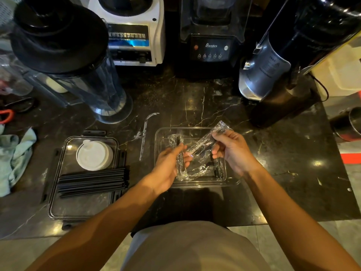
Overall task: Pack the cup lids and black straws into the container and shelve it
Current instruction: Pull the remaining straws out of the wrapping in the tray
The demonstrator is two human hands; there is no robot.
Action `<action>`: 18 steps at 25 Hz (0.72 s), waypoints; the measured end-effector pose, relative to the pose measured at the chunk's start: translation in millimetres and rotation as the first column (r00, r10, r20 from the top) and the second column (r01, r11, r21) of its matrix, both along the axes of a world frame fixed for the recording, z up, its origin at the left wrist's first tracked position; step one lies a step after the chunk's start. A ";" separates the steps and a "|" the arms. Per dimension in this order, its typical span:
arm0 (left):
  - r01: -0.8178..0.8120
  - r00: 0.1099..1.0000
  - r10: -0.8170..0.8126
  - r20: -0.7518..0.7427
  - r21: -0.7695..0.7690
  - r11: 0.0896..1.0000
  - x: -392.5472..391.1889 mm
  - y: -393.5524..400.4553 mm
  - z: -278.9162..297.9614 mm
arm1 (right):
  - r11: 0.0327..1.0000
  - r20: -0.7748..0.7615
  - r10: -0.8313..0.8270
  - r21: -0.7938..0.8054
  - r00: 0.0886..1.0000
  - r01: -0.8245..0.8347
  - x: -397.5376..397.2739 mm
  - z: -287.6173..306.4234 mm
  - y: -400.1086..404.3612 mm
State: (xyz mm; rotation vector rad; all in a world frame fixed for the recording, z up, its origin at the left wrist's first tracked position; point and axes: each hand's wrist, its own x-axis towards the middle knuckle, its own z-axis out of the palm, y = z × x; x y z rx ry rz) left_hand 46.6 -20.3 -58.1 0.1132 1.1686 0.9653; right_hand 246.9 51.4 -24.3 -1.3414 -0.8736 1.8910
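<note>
Pinching a clear plastic sleeve of wrapped straws (207,142), the right hand (233,151) curls thumb and fingertips round its upper end, just above the rim of the clear container (159,133). The left hand (169,165) lies at the sleeve's lower end with fingers fairly straight, pressing against another wrapped piece (180,159) below them; whether the thumb pinches it is hard to tell, as the crinkled film hides the contact.

Left of the left hand's knuckles, well apart, the container's lid (58,204) lies flat on the dark counter (273,173), carrying a stack of white cup lids (93,155) and, nearer the person, a bundle of loose black straws (91,180).

The straws should be very light and fairly stiff along their length, but the film wrap looks slick and crackly, so a sleeve may slip or twist if taken by one end alone. Holding it at both ends, or round the middle, seems safer. The loose bundle will likely scatter unless gathered with the whole hand round its middle. The cup lids look thin and easily bent, best lifted by the stack's rim.
</note>
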 end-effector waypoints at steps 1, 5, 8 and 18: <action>0.001 1.000 -0.001 -0.001 -0.006 1.000 1.1 0.8 0.7 | 1.000 -0.025 -0.022 -0.002 0.999 0.022 -0.7 1.5 0.6; -0.013 1.000 0.013 0.024 -0.016 1.000 7.6 3.8 4.3 | 0.980 -0.137 -0.195 -0.064 0.971 0.188 -8.9 -0.4 -4.6; 0.007 0.999 -0.008 0.049 0.031 1.000 12.8 4.1 5.7 | 0.954 -0.180 -0.287 -0.145 0.941 0.263 -19.8 -6.9 -20.4; 0.009 0.997 -0.015 0.072 0.085 0.996 16.6 4.9 6.4 | 0.877 0.129 -0.406 -0.223 0.905 0.425 -43.3 -6.5 -52.9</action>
